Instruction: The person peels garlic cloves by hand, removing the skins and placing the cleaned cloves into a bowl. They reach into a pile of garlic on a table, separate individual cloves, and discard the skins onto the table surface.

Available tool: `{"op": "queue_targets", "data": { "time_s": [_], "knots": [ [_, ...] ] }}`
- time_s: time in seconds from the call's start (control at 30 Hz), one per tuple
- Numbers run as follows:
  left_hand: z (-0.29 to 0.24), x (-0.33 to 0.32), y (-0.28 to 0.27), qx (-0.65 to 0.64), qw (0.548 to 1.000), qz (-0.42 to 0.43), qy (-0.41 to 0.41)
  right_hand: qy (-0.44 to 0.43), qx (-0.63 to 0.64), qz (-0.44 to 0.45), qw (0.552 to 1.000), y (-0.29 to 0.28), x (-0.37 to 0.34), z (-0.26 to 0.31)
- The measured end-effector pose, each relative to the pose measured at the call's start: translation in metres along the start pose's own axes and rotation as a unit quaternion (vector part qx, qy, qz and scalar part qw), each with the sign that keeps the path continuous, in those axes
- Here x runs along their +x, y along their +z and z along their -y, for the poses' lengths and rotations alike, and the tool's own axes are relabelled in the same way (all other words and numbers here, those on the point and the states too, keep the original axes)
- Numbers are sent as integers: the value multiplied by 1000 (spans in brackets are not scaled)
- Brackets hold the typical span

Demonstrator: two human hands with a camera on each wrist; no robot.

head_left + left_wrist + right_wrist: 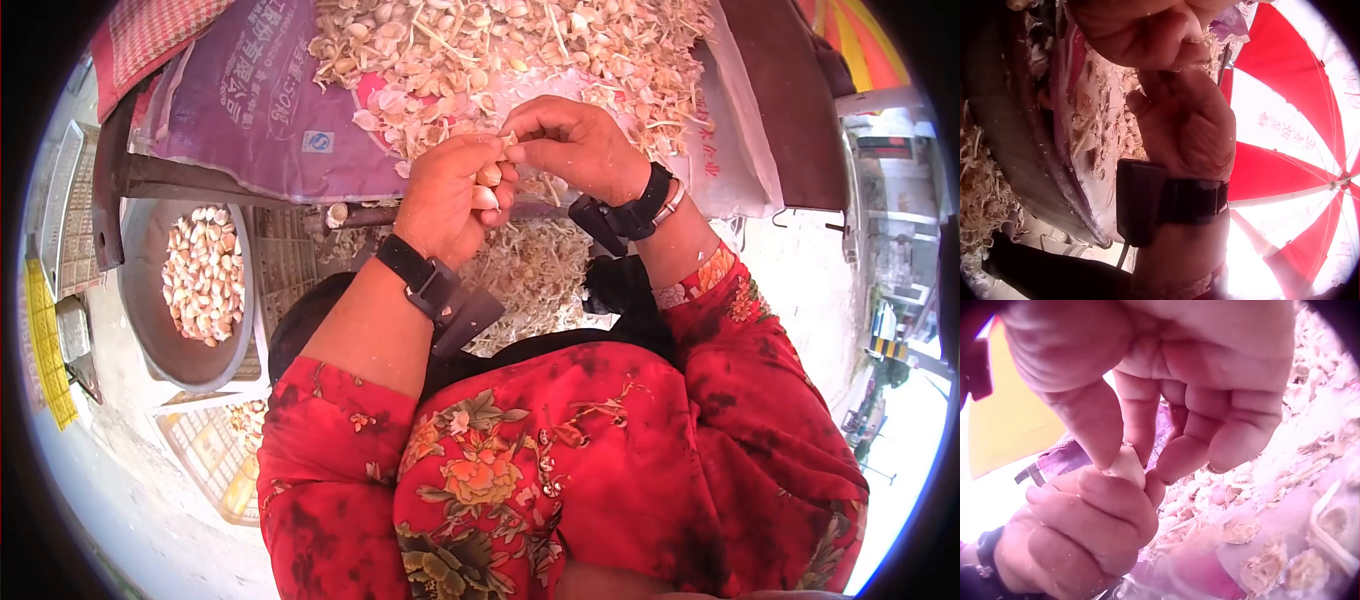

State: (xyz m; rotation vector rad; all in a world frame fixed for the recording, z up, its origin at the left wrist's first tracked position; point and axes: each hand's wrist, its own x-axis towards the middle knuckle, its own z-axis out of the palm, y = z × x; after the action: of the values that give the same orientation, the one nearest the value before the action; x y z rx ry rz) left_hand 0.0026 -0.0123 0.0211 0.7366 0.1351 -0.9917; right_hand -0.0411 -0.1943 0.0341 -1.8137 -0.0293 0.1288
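In the head view my left hand (445, 195) curls around a few garlic cloves (485, 198), pale and tan, which show between its fingers. My right hand (580, 150) meets it at the fingertips, its thumb and index finger pinching the tip of a garlic clove (1127, 465). From the right wrist, that clove pokes up out of the left fist (1094, 525); the right hand's other fingers (1238, 440) are bent beside it. The left wrist view has the left hand (1141, 31) at the top and the right palm (1188, 125) below, with the clove hidden.
A heap of garlic skins and stalks (500, 50) covers a purple printed sack (260, 110) on the table. At left stands a metal basin (140, 280) with peeled-looking cloves (205, 275), above a plastic crate (205, 450). More skins (530, 270) lie below the table edge.
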Motion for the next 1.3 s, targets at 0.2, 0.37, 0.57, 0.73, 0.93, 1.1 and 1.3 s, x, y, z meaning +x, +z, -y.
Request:
{"op": "queue_targets", "data": {
  "time_s": [0.2, 0.37, 0.57, 0.73, 0.93, 1.1, 1.3],
  "knots": [
    [-14, -16, 5, -46, 996, 72, -2, 87, 3, -47, 995, -14, 21, 20],
    [-29, -66, 41, -56, 955, 290, -22, 118, -212, -83, 967, -15, 77, 5],
    [-41, -107, 71, -46, 828, 555, -69, 9, -426, -41, 904, -10, 109, -27],
    [-18, -124, 80, -201, 804, 559, 43, -21, -460, -11, 887, -10, 94, -28],
    [16, -132, 99, -320, 772, 526, 159, 33, -435, -31, 899, -24, 62, -24],
    [-2, -147, 94, -304, 818, 481, 79, 102, -153, -54, 981, -32, 31, -17],
    [-16, -106, 78, -141, 828, 541, 43, 126, 223, 7, 967, -27, -1, 9]
  ]
}}
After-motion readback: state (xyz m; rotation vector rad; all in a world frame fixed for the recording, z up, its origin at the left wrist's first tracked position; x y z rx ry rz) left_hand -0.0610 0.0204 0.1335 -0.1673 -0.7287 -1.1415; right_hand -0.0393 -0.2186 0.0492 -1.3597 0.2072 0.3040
